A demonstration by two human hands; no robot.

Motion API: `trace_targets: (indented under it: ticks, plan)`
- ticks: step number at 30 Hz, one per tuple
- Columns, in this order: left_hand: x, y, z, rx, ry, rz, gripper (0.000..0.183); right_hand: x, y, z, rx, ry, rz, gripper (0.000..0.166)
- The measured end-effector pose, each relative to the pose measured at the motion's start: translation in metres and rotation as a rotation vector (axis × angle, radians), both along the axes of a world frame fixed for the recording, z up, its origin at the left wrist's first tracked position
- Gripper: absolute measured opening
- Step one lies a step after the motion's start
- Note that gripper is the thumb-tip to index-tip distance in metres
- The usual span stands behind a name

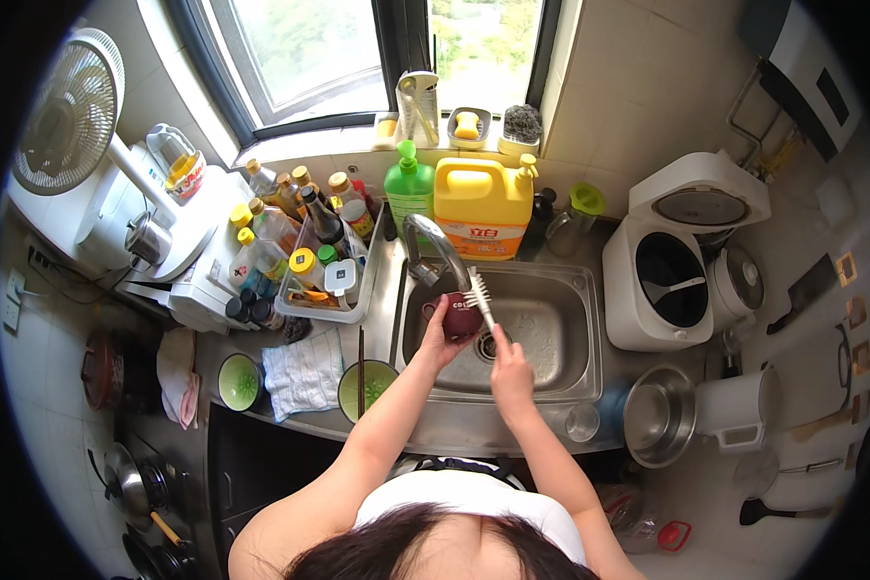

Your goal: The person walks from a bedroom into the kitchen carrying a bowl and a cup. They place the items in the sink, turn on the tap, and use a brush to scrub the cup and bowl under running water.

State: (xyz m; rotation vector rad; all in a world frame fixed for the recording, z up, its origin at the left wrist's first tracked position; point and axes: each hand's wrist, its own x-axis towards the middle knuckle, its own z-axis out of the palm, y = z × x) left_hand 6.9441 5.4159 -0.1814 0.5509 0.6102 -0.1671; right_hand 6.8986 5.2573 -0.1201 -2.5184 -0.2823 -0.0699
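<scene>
Over the stainless steel sink [551,362], my left hand [442,335] holds a dark red mug [464,319] with its handle pointing left. The mug is tilted below the curved metal faucet [446,246]; whether water is running I cannot tell. My right hand [511,373] grips the handle of a white bottle brush [479,293]. Its bristles are at the right side of the mug, near the faucet's outlet; whether they touch the mug is unclear. The sink drain [486,346] shows between my hands.
Left of the sink are two green bowls [240,382], one with chopsticks [361,362] across it, a cloth [303,371] and a bin of bottles [322,314]. Behind stand a yellow detergent jug [484,210] and green pump bottle [409,188]. At right are a rice cooker [623,290], glass [582,423] and steel basin [660,417].
</scene>
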Motion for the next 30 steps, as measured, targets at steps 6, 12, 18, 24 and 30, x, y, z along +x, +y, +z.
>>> trace_targets:
  ticks: [6, 12, 18, 24, 30]
  plan:
    - [-0.001, 0.004, -0.011, -0.019, -0.022, 0.021, 0.073, -0.007, 0.009, 0.008, -0.095, -0.059, 0.105, 0.055]
    - [0.006, -0.003, -0.018, -0.036, -0.063, 0.091, 0.076, -0.007, 0.009, -0.003, -0.162, -0.13, 0.151, 0.055]
    - [0.011, -0.004, -0.011, 0.024, -0.052, 0.048, 0.075, 0.002, -0.002, 0.004, -0.046, -0.059, -0.008, 0.052]
    - [0.021, -0.003, -0.007, -0.069, -0.199, 0.042, 0.072, -0.013, 0.003, -0.003, -0.128, -0.188, 0.184, 0.057]
    - [0.019, -0.001, 0.014, -0.359, -0.15, 0.076, 0.068, -0.008, -0.007, -0.001, -0.111, -0.188, 0.113, 0.058]
